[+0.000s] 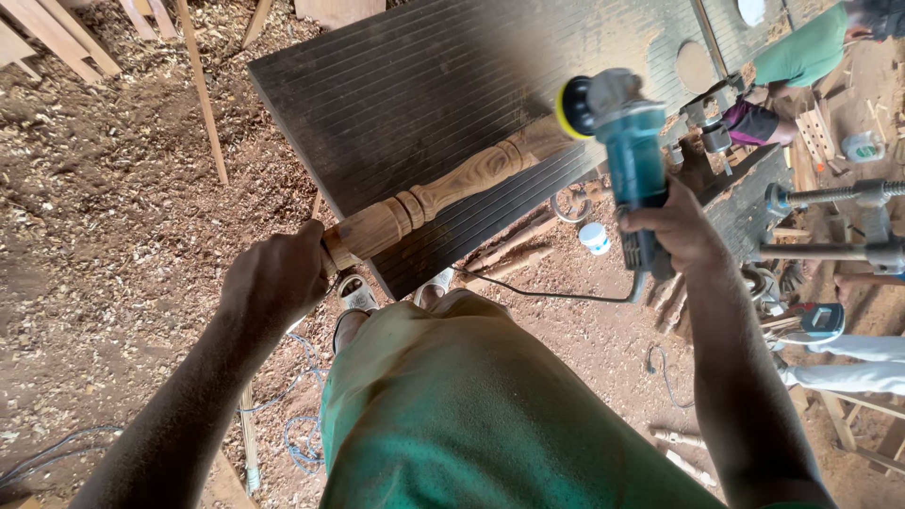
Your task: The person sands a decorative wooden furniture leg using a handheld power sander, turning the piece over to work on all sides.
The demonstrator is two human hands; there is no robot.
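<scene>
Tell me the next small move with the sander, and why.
Probably lower the sander in the right hand until its yellow disc meets the turned leg. The disc sits just above the leg's far end, seemingly not touching. The left hand grips the near end, bracing the leg on the dark board.

Open floor of wood shavings (123,236) lies left of the left hand (273,278); only thin leaning wooden slats (203,90) break that side. Ahead, the dark ribbed panel (396,85) fills the middle, its near surface crossed by the turned wooden leg (443,188). Above the panel's right part hangs the blue sander (627,141), gripped by the right hand (674,231); its cord (537,294) loops low between the arms. Right side is crowded: metal clamps (830,198), another person's green-sleeved arm (801,52), loose turned spindles (514,250) on the ground.
</scene>
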